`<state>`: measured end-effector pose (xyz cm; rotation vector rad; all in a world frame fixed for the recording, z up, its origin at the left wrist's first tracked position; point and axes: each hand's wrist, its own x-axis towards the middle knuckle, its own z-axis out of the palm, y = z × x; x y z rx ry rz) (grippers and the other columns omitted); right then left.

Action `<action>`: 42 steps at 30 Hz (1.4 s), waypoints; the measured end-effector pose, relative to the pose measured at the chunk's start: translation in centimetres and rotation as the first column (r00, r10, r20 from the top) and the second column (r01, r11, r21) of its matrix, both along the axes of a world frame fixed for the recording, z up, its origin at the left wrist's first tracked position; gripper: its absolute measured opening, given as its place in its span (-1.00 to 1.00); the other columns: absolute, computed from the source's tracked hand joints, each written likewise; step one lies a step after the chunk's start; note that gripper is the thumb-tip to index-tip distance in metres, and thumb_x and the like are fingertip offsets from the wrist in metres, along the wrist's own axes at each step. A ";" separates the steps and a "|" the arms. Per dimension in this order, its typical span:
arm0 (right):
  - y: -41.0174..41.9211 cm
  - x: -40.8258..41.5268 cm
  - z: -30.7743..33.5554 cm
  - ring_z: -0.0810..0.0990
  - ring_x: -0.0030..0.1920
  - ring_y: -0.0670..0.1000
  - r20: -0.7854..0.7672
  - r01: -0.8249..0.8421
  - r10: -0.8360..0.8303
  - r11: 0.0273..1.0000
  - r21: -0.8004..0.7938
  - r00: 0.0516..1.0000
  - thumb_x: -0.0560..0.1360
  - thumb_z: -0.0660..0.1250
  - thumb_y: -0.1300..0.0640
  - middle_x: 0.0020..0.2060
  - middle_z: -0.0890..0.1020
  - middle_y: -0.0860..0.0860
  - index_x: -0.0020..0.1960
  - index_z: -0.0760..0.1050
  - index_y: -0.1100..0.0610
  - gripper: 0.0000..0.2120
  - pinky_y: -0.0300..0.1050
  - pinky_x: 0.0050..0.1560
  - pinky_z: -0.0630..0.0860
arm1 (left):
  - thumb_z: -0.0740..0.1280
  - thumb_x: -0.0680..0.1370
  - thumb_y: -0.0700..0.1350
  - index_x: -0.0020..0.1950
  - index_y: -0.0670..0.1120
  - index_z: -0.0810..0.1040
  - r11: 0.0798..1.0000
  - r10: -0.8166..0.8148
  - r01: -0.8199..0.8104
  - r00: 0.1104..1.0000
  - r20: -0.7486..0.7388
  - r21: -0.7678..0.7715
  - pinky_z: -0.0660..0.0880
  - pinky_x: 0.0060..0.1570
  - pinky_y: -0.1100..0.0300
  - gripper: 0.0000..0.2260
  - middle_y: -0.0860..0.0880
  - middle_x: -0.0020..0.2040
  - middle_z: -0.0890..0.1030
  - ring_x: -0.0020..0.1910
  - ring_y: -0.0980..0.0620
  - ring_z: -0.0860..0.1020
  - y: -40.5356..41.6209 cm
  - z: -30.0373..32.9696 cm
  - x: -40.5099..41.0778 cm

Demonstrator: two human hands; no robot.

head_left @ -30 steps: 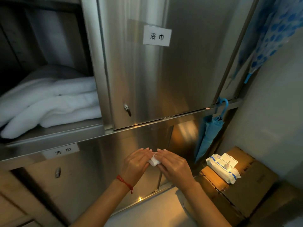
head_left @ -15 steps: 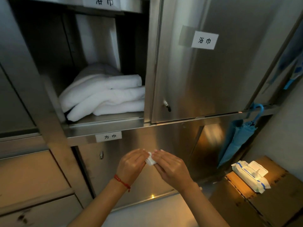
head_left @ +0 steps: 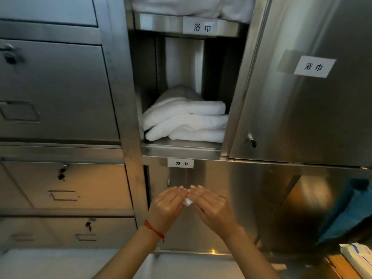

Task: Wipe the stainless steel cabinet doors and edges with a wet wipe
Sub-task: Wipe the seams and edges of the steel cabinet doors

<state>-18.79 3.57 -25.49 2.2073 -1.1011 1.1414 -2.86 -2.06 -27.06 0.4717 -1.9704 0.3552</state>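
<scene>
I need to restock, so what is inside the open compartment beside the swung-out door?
Folded white towels lie stacked on the compartment's steel shelf, reaching its front edge. The back wall above them is bare. Whatever lies behind or under the stack is hidden.

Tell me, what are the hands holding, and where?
A small folded wet wipe, pinched at its edges between the left hand and the right hand.

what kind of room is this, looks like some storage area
Probably a linen or housekeeping storage room. A stainless steel cabinet stands open on folded white towels, and its paper labels read as towel types. Both hands pinch a small wet wipe.
</scene>
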 end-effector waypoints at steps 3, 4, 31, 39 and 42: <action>0.2 1.5 0.3 0.65 0.03 0.01 -0.018 -0.051 0.051 0.999 0.002 0.999 0.34 0.52 0.31 -0.04 0.69 0.09 -0.03 0.66 0.26 -0.80 -0.10 0.13 0.55 | 0.31 0.49 -0.13 -0.19 -0.24 0.68 0.998 0.060 -0.060 0.998 -0.025 -0.018 0.60 -0.10 0.15 -0.77 -0.13 -0.21 0.68 -0.21 -0.01 0.67 1.1 0.2 1.9; 0.2 2.1 0.5 0.65 0.03 0.01 -0.018 -0.069 0.069 0.998 -0.006 0.997 0.39 0.48 0.29 -0.03 0.69 0.10 -0.02 0.66 0.26 -0.84 -0.10 0.12 0.55 | 0.27 0.54 -0.12 -0.20 -0.24 0.68 0.996 0.083 -0.084 0.996 -0.030 -0.028 0.59 -0.10 0.16 -0.73 -0.12 -0.21 0.68 -0.22 -0.01 0.67 1.5 0.3 2.6; -3.0 22.0 5.0 0.64 0.06 0.05 -0.036 -0.419 0.418 0.908 -0.008 0.908 0.29 0.56 0.29 -0.01 0.68 0.13 0.04 0.63 0.28 -0.66 -0.02 0.05 0.59 | 0.18 0.61 -0.04 -0.14 -0.26 0.66 0.918 0.388 -0.393 0.917 -0.096 -0.051 0.58 -0.06 0.14 -0.63 -0.15 -0.17 0.68 -0.16 -0.03 0.67 4.5 4.4 22.8; -5.3 31.9 4.7 0.63 0.10 0.03 0.006 -0.470 0.470 0.882 -0.022 0.883 0.34 0.52 0.28 0.01 0.67 0.11 0.07 0.62 0.28 -0.70 -0.03 0.09 0.58 | 0.16 0.62 -0.05 -0.16 -0.27 0.65 0.916 0.388 -0.396 0.914 -0.117 -0.060 0.59 -0.07 0.12 -0.61 -0.15 -0.18 0.68 -0.14 -0.01 0.66 2.7 4.6 32.3; -6.0 35.0 4.6 0.62 0.11 0.03 0.012 -0.474 0.475 0.880 -0.032 0.880 0.47 0.36 0.22 0.03 0.66 0.11 0.09 0.61 0.27 -0.77 -0.04 0.10 0.57 | 0.15 0.63 -0.06 -0.07 -0.23 0.60 0.917 0.381 -0.393 0.915 -0.130 -0.074 0.56 -0.01 0.14 -0.67 -0.16 -0.18 0.68 -0.14 -0.01 0.66 2.1 4.3 35.3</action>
